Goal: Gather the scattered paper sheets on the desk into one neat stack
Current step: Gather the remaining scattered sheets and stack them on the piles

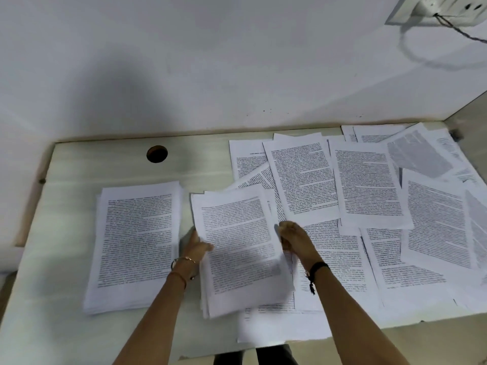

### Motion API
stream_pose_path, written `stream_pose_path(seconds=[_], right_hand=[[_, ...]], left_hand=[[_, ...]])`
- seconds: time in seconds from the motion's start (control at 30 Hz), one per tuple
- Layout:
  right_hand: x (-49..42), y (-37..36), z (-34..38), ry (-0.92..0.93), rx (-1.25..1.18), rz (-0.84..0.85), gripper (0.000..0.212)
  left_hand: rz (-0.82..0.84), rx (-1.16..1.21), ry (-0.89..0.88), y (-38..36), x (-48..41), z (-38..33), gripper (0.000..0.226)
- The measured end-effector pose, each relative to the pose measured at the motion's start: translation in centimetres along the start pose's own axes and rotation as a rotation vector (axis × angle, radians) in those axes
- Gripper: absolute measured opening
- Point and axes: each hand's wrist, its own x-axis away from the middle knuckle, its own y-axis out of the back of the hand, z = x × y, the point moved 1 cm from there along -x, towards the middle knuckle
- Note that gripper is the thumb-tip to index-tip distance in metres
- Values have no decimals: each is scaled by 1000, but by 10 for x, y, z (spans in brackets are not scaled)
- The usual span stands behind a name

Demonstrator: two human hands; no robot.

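Desk [76,185] bare at far left; stack [137,243] sits left of centre. Beside it, printed bundle [239,248] gripped at side edges by left hand [196,246] and right hand [292,238], apparently lifted; sheets [369,185] overlap across right half.

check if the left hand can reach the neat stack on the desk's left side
Probably yes: the left hand is right beside the stack, only bare desk between them, though it is holding the bundle by its left edge.
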Motion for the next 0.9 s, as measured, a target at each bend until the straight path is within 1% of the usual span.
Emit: stream_pose_path(seconds=[0.03,0.07,0.13,0.17,0.23,0.27,0.33,0.4,0.5,0.6,0.67,0.73,0.77,0.83,0.9], right_hand=[[-4,-6,3,30,88,-40,24],[-10,-10,6,59,175,-99,21],[-17,-24,17,130,312,-185,32],[-18,-31,22,176,342,-207,35],[-23,-41,25,226,381,-240,46],[-27,-45,25,222,399,-241,50],[-33,-48,27,203,427,-255,45],[-38,-49,29,213,433,-284,49],[-44,-52,32,285,493,-243,51],[-50,-53,35,266,478,-247,52],[-52,-55,36,302,510,-163,57],[-53,-53,36,367,522,-115,58],[-56,-50,36,381,500,-142,59],[-55,-46,38,317,361,-255,59],[-54,-42,40,206,131,-401,49]], left_hand=[[-30,-12,-11,1,-1,5,53],[-79,-16,-26,1,-3,7,48],[-165,19,-57,4,-7,4,39],[-200,16,-86,4,-9,-1,38],[-254,-57,-145,3,-14,-15,42],[-257,-107,-141,3,-17,-21,47],[-237,-180,-94,0,-26,-26,56],[-222,-238,-78,-3,-32,-25,59],[-211,-327,-87,-7,-39,-25,59],[-218,-387,-70,-6,-42,-26,57],[-235,-397,-94,-4,-45,-25,57],[-226,-357,-124,-3,-50,-23,60],[-211,-291,-137,-2,-52,-22,61],[-174,-67,-99,2,-53,-19,58],[-123,54,-11,7,-52,-8,48]])
